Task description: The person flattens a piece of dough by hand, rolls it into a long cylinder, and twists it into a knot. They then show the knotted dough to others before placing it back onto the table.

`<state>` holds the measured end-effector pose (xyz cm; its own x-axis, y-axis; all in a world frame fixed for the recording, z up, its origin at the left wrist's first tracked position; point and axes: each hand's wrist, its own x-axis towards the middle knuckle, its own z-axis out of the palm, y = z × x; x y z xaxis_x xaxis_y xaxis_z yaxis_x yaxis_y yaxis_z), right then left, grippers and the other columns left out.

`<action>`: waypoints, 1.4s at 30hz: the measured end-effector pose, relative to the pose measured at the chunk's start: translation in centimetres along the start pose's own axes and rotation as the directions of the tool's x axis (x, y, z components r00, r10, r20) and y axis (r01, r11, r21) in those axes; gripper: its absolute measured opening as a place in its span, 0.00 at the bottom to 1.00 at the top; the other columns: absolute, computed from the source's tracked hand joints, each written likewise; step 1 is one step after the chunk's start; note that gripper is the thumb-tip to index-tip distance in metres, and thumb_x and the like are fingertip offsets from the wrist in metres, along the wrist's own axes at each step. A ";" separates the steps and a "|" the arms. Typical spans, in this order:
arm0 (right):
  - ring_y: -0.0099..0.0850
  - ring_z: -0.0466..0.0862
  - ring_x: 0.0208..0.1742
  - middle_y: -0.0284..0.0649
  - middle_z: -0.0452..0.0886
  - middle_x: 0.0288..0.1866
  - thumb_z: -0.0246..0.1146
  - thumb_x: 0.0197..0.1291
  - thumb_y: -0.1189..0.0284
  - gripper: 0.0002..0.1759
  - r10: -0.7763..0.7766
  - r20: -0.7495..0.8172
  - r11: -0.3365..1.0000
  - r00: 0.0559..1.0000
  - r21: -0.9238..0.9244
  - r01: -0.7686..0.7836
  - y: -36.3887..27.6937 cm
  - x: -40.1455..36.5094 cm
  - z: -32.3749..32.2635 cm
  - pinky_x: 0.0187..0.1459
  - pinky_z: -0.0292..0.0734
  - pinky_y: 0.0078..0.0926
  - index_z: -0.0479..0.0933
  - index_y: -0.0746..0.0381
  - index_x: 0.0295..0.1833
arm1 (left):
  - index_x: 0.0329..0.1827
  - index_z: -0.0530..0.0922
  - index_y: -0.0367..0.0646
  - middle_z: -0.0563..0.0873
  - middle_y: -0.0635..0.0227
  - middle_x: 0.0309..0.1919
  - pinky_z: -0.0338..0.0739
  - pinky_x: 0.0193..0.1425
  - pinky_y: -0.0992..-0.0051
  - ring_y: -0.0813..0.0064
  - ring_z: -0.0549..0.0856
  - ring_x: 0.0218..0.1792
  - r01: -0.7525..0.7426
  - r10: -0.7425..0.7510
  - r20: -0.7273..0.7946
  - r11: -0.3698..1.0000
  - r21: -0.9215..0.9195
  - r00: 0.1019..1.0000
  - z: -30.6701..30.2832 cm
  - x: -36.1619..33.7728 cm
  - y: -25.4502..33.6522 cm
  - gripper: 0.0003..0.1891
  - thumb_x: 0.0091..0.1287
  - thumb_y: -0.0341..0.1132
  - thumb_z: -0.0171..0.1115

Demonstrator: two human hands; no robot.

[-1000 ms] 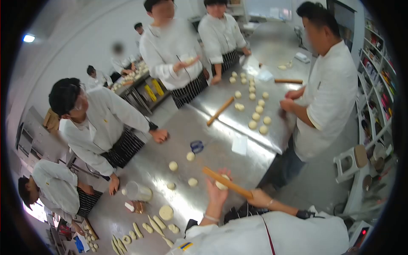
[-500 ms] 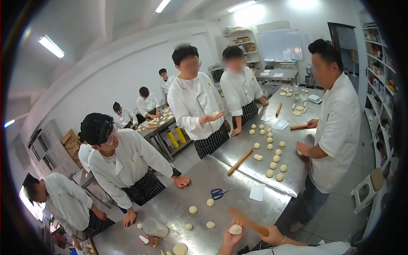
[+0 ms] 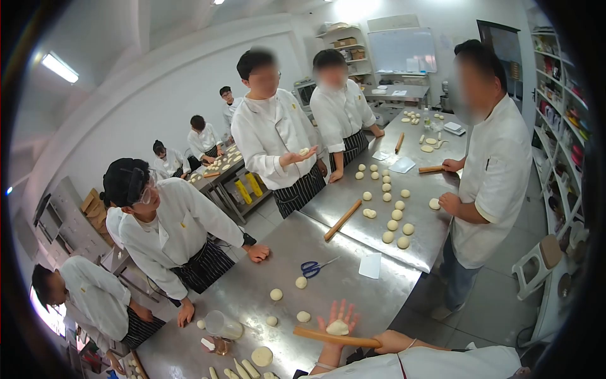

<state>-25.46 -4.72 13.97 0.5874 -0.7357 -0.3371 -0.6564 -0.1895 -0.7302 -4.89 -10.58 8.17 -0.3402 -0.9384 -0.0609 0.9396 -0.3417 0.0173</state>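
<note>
My left hand point(image 3: 343, 311), at the bottom centre, is palm up with fingers spread, and a piece of dough point(image 3: 338, 328) rests on its palm. The fingers of my right hand point(image 3: 394, 341) wrap round one end of a wooden rolling pin point(image 3: 331, 336). The pin's other end points left, across my left wrist and just below the dough in this view. Nearest my left hand on the steel table point(image 3: 249, 290) lies a dough ball point(image 3: 303, 316). A flattened round of dough point(image 3: 262, 356) and several dough strips point(image 3: 241, 369) lie further left.
Blue-handled scissors point(image 3: 310, 269), a white sheet point(image 3: 370, 265) and a clear plastic jug point(image 3: 223, 324) are on my table. Beyond, a second rolling pin point(image 3: 343, 220) lies near rows of dough balls point(image 3: 392, 225). A co-worker point(image 3: 495, 164) stands at right; others line the left side.
My left hand has gone from cupped round the dough to spread fingers. The rolling pin has swung lower, to nearly level below the dough. The view has shifted slightly.
</note>
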 end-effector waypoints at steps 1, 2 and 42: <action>0.47 0.83 0.36 0.48 0.83 0.32 0.57 0.54 0.61 0.16 0.002 -0.002 1.000 1.000 0.002 -0.002 -0.9 -0.5 -0.7 0.41 0.78 0.40 0.78 0.57 0.45 | 0.70 0.62 0.50 0.69 0.60 0.66 0.66 0.63 0.50 0.54 0.72 0.62 0.034 -0.040 -0.057 0.993 -0.112 0.998 -0.9 0.3 0.4 0.34 0.67 0.61 0.43; 0.47 0.83 0.35 0.47 0.83 0.32 0.57 0.55 0.61 0.16 -0.028 -0.022 0.996 0.999 -0.084 0.026 -2.3 -1.2 -1.7 0.40 0.78 0.39 0.78 0.57 0.45 | 0.70 0.62 0.50 0.69 0.60 0.66 0.66 0.63 0.50 0.54 0.72 0.62 0.035 -0.042 -0.058 0.993 -0.112 0.997 -2.4 0.5 0.9 0.34 0.67 0.61 0.43; 0.50 0.82 0.38 0.52 0.82 0.34 0.63 0.49 0.62 0.17 0.133 -0.445 0.983 0.885 0.170 -0.063 3.8 -2.0 -1.5 0.43 0.77 0.40 0.78 0.63 0.40 | 0.42 0.76 0.45 0.82 0.64 0.37 0.77 0.45 0.64 0.66 0.80 0.39 0.173 -0.036 -0.448 0.948 0.268 0.893 0.1 0.8 -0.8 0.14 0.70 0.47 0.50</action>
<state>-29.83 -4.91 12.77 0.2218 -0.9662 -0.1315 -0.6022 -0.0297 -0.7978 -5.96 -11.09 8.23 -0.3213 -0.8026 -0.5026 0.8218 -0.5000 0.2732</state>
